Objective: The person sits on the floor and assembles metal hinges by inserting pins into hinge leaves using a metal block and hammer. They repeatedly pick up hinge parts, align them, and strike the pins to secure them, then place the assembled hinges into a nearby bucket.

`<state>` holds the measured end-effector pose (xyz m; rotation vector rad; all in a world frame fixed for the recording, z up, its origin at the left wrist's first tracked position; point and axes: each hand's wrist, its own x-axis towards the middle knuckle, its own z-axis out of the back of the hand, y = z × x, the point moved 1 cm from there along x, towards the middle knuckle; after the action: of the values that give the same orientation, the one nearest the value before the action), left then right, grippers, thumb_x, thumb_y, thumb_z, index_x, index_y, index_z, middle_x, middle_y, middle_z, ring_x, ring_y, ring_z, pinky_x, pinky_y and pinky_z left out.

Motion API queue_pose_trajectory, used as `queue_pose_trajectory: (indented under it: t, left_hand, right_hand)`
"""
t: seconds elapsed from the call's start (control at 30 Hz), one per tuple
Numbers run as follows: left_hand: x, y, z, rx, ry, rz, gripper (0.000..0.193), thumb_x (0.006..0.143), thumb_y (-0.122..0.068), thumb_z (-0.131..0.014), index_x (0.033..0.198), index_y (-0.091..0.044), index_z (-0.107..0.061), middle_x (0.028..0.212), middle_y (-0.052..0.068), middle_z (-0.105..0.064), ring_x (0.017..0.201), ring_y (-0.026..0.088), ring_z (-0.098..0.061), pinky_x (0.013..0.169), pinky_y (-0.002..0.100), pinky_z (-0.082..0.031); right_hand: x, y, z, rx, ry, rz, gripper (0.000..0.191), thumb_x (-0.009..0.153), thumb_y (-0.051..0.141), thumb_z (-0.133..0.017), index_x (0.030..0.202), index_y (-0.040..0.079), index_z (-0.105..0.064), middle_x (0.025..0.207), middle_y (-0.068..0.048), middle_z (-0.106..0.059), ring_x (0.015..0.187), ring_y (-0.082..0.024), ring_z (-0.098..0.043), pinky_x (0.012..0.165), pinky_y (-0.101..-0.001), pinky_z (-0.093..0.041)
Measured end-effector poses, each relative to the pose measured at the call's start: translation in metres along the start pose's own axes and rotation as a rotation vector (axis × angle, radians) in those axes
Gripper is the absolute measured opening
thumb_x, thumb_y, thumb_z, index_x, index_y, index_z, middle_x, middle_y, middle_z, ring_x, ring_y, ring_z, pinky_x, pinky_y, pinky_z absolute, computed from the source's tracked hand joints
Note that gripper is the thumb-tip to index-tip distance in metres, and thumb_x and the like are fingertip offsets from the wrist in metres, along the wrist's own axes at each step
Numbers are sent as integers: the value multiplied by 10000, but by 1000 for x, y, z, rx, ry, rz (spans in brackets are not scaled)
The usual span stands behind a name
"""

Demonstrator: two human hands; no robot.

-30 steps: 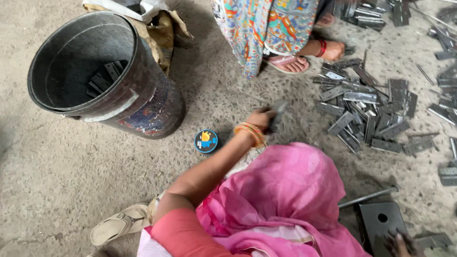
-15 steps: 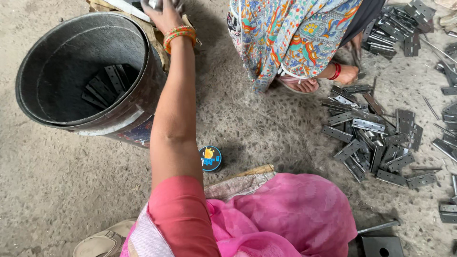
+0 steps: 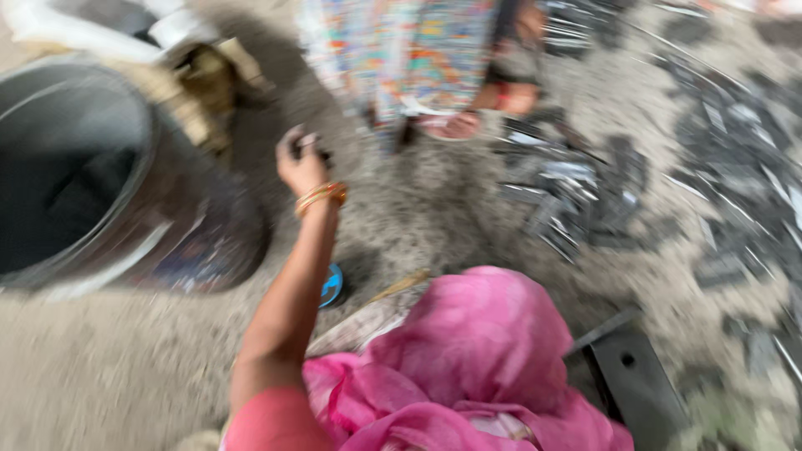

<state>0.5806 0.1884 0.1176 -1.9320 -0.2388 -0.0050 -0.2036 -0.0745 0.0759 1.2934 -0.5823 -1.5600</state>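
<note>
Frame heavily smeared; we read shapes only.

Our left hand [image 3: 302, 161] is raised beside the big metal bucket [image 3: 125, 200], fingers curled in around a small dark piece [image 3: 307, 149], probably one of the metal parts; the grip looks like a loose pinch, though blur hides the fingertips. Gold bangles [image 3: 321, 196] sit at the wrist. Our right hand is out of view, so we cannot tell its state.

Risks as we judge them: the piece sits right of the bucket rim, not over the opening, so a release here would drop it on the floor. The loose hold could slip. Cut metal edges could nick fingers.

Surface: rough grey concrete floor [image 3: 100, 376], gritty. Flat grey metal pieces [image 3: 576, 196] lie scattered on the right; a dark drilled plate [image 3: 639, 380] lies near right. A small blue tin [image 3: 332, 286] sits beside our forearm. Pink cloth [image 3: 476, 359] covers our lap. Far centre, another person in patterned cloth [image 3: 426, 50] crouches, sandalled foot [image 3: 451, 125] showing.
</note>
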Motion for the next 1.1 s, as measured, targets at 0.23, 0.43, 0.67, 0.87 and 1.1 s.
queue_pose_trajectory:
  t: [0.23, 0.43, 0.67, 0.87, 1.1]
  left_hand:
    - [-99, -34, -85, -103, 748, 59, 150, 1024, 32, -620, 1163, -20, -639, 954, 72, -717, 643, 96, -577, 540, 269, -461]
    - [-266, -23, -177, 194, 1517, 162, 156, 1023, -20, -656, 1178, -31, -675, 900, 50, -702, 678, 80, -600, 570, 241, -475]
    - [-485, 18, -207, 511, 2184, -78, 188, 899, -135, -758, 1083, -99, -747, 976, 47, -779, 834, 160, -745, 755, 317, -609]
    - [-598, 71, -198, 849, 2213, -340, 240, 856, -275, -792, 1067, -160, -776, 1053, 118, -781, 979, 287, -750, 894, 394, -577]
    - [-657, 78, -206, 1123, 2035, -450, 466, 827, -352, -836, 1128, -38, -670, 1095, 227, -723, 1045, 407, -695, 881, 486, -564]
  right_hand:
    - [-32, -60, 59, 192, -56, 77, 435, 981, 96, -634, 1371, -84, -570, 1300, -195, -677, 1100, -272, -702, 922, -359, -591]
    - [-37, -68, 53, 142, -243, 88, 405, 1030, 183, -694, 1367, -39, -656, 1096, -129, -735, 882, -200, -683, 764, -353, -578]
    - [-38, -46, 32, 631, -397, 7, 329, 1010, 136, -625, 1328, 50, -619, 1131, -105, -758, 873, -208, -752, 707, -337, -613]
    - [-21, -36, 19, 800, -463, 48, 307, 1000, 92, -625, 1304, 49, -605, 1124, -109, -762, 846, -215, -758, 708, -334, -628]
    - [5, -38, 5, 836, -482, 91, 294, 997, 72, -617, 1290, 57, -590, 1120, -96, -764, 821, -195, -747, 658, -314, -593]
